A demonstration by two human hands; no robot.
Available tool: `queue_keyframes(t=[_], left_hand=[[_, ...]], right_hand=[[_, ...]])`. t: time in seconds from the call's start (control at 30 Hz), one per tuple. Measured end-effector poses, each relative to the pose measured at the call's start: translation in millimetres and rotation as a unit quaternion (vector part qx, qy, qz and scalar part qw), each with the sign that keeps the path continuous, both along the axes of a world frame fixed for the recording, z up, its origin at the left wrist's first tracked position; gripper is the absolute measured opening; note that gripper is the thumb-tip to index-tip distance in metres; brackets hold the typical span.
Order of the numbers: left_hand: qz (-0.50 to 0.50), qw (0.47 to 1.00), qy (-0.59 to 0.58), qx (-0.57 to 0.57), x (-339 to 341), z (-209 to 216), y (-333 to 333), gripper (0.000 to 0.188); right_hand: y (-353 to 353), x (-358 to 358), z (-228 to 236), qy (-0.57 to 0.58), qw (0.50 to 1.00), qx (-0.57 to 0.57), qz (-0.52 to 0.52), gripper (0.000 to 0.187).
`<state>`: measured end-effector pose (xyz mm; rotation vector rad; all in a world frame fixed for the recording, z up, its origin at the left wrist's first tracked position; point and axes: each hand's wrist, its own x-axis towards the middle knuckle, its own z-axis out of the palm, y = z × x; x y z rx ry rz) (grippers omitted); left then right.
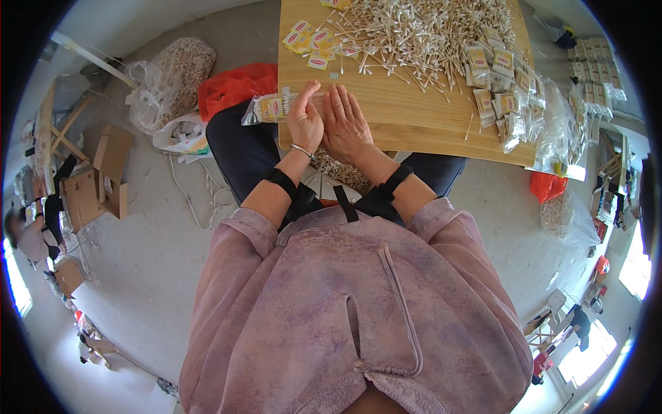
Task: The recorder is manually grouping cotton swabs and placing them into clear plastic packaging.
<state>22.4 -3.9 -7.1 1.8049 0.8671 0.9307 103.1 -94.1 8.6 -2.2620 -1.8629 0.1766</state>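
Bag (pixel 265 110) pokes past the surface (pixel 414 131) on the left, then our left hand (pixel 305 123) and right hand (pixel 347 131) sit close together, swabs (pixel 318 103) between; can't tell how firmly. Probably we're squaring them up; next calls for light, even pressure.

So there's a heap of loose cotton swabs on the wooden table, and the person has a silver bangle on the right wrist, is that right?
Not quite: in the head view, the silver bangle is on the left wrist, not the right. The heap of loose cotton swabs is on the wooden table, as you said.
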Motion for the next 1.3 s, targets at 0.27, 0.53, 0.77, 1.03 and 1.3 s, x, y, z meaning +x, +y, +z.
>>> queue_keyframes(t=[0.27,0.53,0.77,1.03,1.3], left_hand=[[0.076,0.987,0.087,0.11,-34.8,25.8,23.1,0.034],[0.085,0.984,0.157,-0.013,-59.2,-10.1,59.1,0.041],[0.083,0.989,0.119,-0.023,-59.4,-15.8,58.2,0.03],[0.082,0.992,0.088,0.032,-58.3,-18.4,55.4,0.026],[0.11,0.991,0.077,0.019,-55.3,-16.5,52.0,0.019]], right_hand=[[1.4,-2.5,-1.6,0.057,0.998,0.011,-0.015,0.075],[13.4,-8.2,-1.5,0.038,0.999,-0.016,-0.019,0.078],[26.8,-23.4,-0.8,0.055,0.998,-0.015,-0.011,0.08],[41.4,-38.1,-1.6,0.051,0.999,0.007,-0.006,0.077],[43.5,-36.6,-5.4,0.081,0.996,0.029,-0.022,0.074]])
